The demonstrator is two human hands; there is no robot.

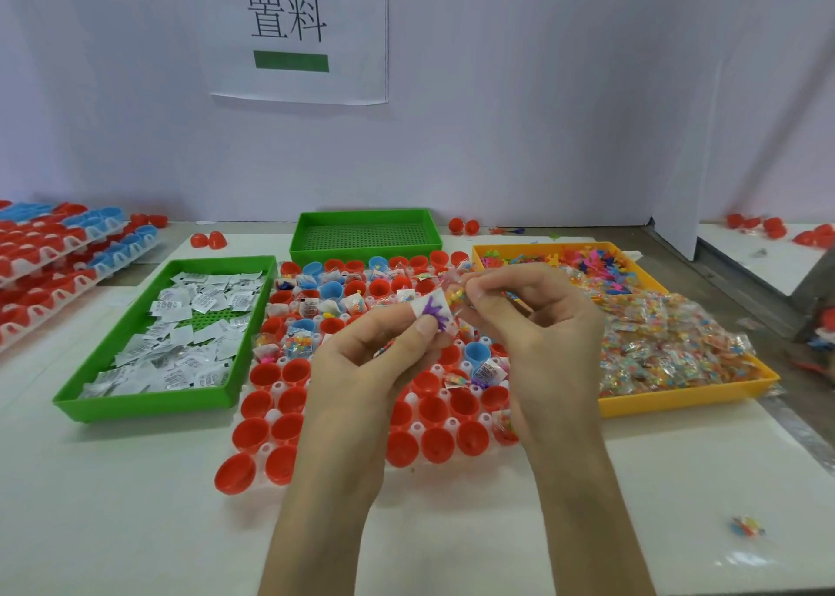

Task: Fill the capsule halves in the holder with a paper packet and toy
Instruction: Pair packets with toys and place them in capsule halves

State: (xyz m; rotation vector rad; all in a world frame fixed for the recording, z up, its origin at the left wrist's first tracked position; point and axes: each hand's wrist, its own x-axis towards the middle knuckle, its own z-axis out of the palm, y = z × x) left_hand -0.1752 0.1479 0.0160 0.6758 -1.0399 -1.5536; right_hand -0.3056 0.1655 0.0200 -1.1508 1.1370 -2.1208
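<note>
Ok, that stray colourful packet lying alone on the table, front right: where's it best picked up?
Probably pinch the stray packet across its narrow width, from straight above: it lies flat on the white table, long side left-to-right, with nothing crowding it.

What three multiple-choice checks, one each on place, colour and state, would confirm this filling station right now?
1. The green tray holding paper packets lies: A. left of the holder; B. right of it; C. behind it.
2. The tray of toys is: A. blue; B. yellow; C. red.
3. The left hand: A. lies flat on the table; B. hangs empty; C. pinches a paper packet and a purple toy.
Answers: 1 A, it sits along the holder's left edge. 2 B, its rim is yellow. 3 C, thumb and fingers close on both above the holder.
</note>
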